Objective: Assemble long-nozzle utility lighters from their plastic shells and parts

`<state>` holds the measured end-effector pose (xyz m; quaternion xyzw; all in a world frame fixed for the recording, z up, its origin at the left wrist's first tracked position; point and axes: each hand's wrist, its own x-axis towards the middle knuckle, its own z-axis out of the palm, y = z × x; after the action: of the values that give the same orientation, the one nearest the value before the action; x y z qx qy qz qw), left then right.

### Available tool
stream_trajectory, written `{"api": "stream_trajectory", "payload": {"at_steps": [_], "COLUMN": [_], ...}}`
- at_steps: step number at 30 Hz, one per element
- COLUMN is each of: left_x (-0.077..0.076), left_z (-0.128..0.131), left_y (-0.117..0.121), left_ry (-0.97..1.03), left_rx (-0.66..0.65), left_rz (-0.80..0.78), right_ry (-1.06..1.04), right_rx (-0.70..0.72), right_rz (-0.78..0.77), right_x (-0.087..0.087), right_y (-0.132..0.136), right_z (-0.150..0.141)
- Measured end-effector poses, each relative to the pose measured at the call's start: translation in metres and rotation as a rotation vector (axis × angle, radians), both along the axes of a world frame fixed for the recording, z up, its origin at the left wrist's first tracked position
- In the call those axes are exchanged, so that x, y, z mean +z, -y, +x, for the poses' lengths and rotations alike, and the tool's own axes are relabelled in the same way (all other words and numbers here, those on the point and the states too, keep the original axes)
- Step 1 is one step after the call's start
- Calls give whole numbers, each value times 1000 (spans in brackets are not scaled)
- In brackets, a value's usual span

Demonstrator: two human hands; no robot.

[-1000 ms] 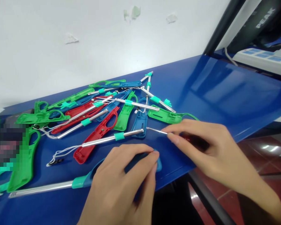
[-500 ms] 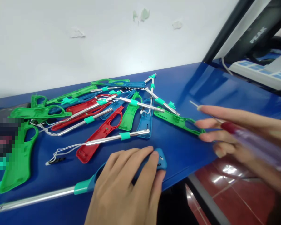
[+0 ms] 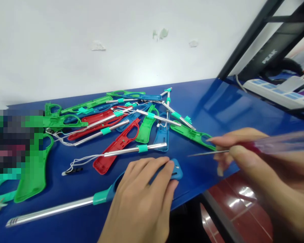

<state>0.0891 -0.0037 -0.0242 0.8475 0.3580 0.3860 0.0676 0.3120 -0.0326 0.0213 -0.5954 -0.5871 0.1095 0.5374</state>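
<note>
Under my left hand (image 3: pixel 144 195) lies a blue gas lighter (image 3: pixel 177 168), its silver tube and turquoise collar pointing left across the table. My fingers are wrapped over its handle and cover most of it; the slotted butt end shows past my fingertips. To the right, my right hand (image 3: pixel 258 162) grips a screwdriver (image 3: pixel 271 144) with a clear and red handle. Its thin metal shaft points left toward the lighter's butt end, with a gap between them. Behind my left hand rests a red handle half (image 3: pixel 111 152), crossed by a loose silver tube (image 3: pixel 134 149) with white wires.
A pile of green, red and blue handle halves and tubes spreads over the blue table (image 3: pixel 205 108). One green half (image 3: pixel 31 168) lies at left beside a pixelated patch. A white power strip (image 3: pixel 276 91) stands at back right, near a black frame (image 3: pixel 245 44).
My right hand has turned the screwdriver, so its shaft now points left, nearer the lighter's butt end. My left hand stays on the lighter. The view has shifted slightly.
</note>
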Motion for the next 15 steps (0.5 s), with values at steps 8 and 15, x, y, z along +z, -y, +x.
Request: {"api": "stream_trajectory", "payload": {"at_steps": [8, 15], "left_x": [1, 1], "left_z": [-1, 0], "left_y": [1, -1], "left_ry": [3, -11], "left_rx": [-7, -10], "left_rz": [8, -11], "right_ry": [-71, -137], "right_rx": [-55, -64], "right_rz": [54, 64], "right_x": [-10, -12], "right_y": [1, -3], "right_z": [-20, -23]}}
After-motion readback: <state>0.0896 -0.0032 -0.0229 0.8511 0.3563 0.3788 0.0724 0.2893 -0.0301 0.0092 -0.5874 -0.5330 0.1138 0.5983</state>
